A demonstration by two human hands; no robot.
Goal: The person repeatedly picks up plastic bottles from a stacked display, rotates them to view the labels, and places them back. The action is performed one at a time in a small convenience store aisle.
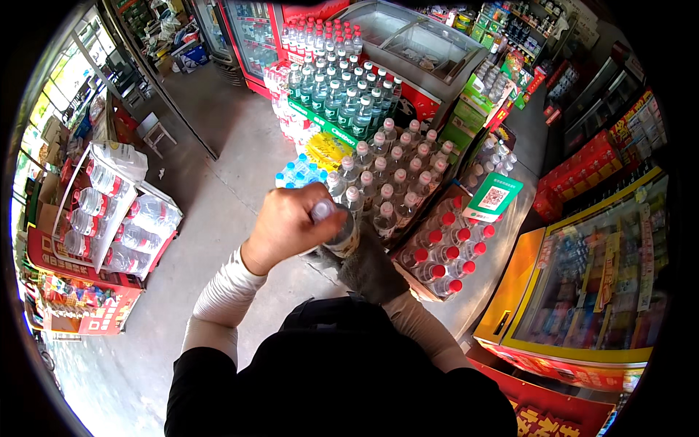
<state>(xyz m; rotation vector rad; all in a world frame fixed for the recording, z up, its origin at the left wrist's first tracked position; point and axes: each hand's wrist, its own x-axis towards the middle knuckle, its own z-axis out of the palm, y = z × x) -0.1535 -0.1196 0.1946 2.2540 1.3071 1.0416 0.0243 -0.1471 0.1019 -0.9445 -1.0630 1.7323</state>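
Observation:
My bare left hand [287, 222] is closed round the top of a clear plastic bottle [345, 239], its thumb lying across the neck. The bottle's pale cap [321, 211] shows beside the curled fingers. Dark grey cloth, either a glove or a rag, covers my right hand [370, 271], which is closed about the lower part of the same bottle; its fingers cannot be made out singly. Just beyond both hands stand several clear bottles with pale pink caps [399, 176] in close rows.
Red-capped bottles [451, 251] fill a carton to the right, near a green code sign [495, 197]. Green-labelled bottles [342, 98] stand farther off, before a chest freezer [415, 44]. Large water jugs [95, 202] sit on a rack at left. A yellow-framed display fridge [582, 269] stands right.

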